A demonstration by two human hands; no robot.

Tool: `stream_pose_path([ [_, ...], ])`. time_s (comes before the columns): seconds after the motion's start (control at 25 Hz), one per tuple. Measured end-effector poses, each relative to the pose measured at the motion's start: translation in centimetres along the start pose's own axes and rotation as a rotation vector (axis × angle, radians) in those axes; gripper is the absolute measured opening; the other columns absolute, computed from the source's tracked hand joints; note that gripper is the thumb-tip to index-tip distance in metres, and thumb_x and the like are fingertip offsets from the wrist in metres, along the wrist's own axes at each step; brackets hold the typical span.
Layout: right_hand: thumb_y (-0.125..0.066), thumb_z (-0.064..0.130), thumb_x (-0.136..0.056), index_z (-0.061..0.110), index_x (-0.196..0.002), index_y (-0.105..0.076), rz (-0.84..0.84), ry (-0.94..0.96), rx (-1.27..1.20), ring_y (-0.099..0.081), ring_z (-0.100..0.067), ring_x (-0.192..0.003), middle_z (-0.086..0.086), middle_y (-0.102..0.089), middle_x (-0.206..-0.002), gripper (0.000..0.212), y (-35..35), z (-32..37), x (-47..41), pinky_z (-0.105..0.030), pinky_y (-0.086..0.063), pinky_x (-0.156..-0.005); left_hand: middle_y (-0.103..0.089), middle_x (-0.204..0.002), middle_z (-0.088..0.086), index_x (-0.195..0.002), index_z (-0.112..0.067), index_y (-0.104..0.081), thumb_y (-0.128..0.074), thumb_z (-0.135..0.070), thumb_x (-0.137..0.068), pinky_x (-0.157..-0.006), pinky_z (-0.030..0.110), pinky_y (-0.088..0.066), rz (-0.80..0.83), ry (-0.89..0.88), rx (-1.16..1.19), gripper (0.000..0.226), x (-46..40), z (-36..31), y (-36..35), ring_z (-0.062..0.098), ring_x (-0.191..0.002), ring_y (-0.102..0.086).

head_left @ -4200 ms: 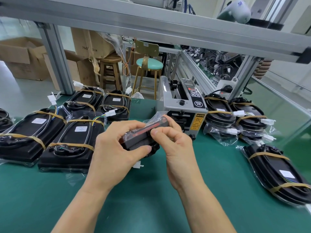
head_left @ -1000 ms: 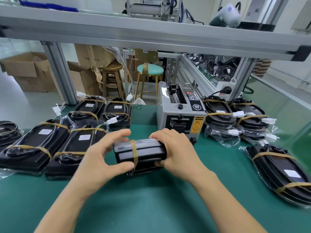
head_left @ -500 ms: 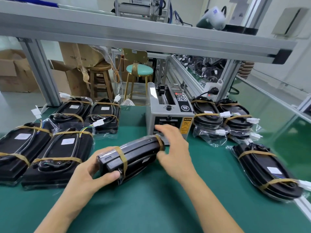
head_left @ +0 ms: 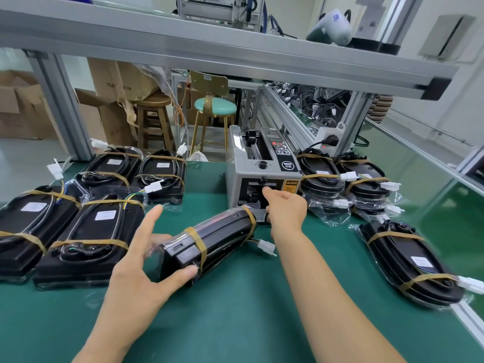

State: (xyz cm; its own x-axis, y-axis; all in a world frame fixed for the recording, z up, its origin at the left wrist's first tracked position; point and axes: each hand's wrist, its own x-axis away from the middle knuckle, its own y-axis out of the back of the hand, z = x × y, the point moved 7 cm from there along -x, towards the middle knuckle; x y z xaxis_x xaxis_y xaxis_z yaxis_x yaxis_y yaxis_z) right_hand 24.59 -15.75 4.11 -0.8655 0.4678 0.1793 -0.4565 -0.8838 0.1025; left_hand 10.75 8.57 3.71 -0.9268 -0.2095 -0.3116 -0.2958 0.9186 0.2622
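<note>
A black moulded part (head_left: 222, 231), bagged in clear plastic and bound by two brown tape bands, lies tilted on the green mat (head_left: 235, 323), its far end by the grey tape dispenser (head_left: 262, 163). My left hand (head_left: 136, 271) grips the part's near end, thumb across the front, forefinger sticking up. A white connector (head_left: 267, 248) on short wires hangs from its right side. My right hand (head_left: 285, 208) reaches over the far end, forefinger stretched to the dispenser's outlet slot; the thumb is hidden.
Several taped black parts (head_left: 91, 231) lie at the left, more at the right (head_left: 408, 260) and beside the dispenser (head_left: 322, 176). An aluminium post (head_left: 60, 106) and low overhead beam (head_left: 235, 56) frame the bench. Stools and cardboard boxes stand behind.
My right hand has let go of the part's far end and moved up to the dispenser's outlet. The part has swung from crosswise to pointing away, held by my left hand alone.
</note>
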Motion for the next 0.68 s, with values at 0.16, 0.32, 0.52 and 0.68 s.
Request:
stream_pose_path([
  [0.16,-0.073,0.015,-0.081,0.018,-0.069,-0.064,-0.032,-0.085,-0.089,-0.05,-0.021,-0.067,-0.006,-0.062,-0.078,0.015,-0.8,-0.4,-0.3,-0.031,-0.043,-0.067,-0.063,-0.106,-0.026,-0.123,-0.058,-0.048,-0.081,-0.035,-0.056,-0.086,-0.004,-0.031,-0.01,0.002,-0.039,0.078,0.3,-0.1,0.2,-0.011,-0.105,-0.053],
  [0.32,-0.066,0.015,-0.086,0.017,-0.067,-0.054,0.096,-0.137,-0.151,-0.04,-0.013,-0.056,0.001,-0.049,-0.064,0.023,-0.3,0.7,2.2,-0.025,-0.033,-0.054,-0.065,-0.107,-0.017,-0.113,-0.038,-0.061,-0.086,-0.013,-0.065,-0.094,0.017,-0.041,-0.044,-0.076,-0.05,0.06,0.5,-0.7,-0.1,0.004,-0.104,-0.059],
  [0.52,-0.069,0.043,-0.069,0.03,-0.071,-0.073,0.831,0.29,0.091,-0.036,0.023,-0.121,0.037,-0.05,-0.126,0.014,-1.8,2.4,14.1,-0.023,-0.031,-0.097,-0.065,-0.103,-0.012,-0.114,-0.03,-0.063,-0.087,-0.015,-0.064,-0.091,0.02,-0.045,-0.139,-0.105,-0.036,0.057,1.0,-1.1,-0.3,0.008,-0.103,-0.061],
  [0.68,-0.071,0.029,-0.081,0.037,-0.064,-0.07,0.713,0.367,0.258,-0.012,0.01,-0.141,0.033,-0.028,-0.145,0.02,-1.9,1.2,15.2,-0.047,-0.007,-0.119,-0.066,-0.098,-0.01,-0.11,-0.039,-0.061,-0.085,-0.012,-0.064,-0.084,0.013,-0.045,-0.208,-0.117,-0.033,0.058,1.8,-2.2,-0.6,0.006,-0.096,-0.062],
])
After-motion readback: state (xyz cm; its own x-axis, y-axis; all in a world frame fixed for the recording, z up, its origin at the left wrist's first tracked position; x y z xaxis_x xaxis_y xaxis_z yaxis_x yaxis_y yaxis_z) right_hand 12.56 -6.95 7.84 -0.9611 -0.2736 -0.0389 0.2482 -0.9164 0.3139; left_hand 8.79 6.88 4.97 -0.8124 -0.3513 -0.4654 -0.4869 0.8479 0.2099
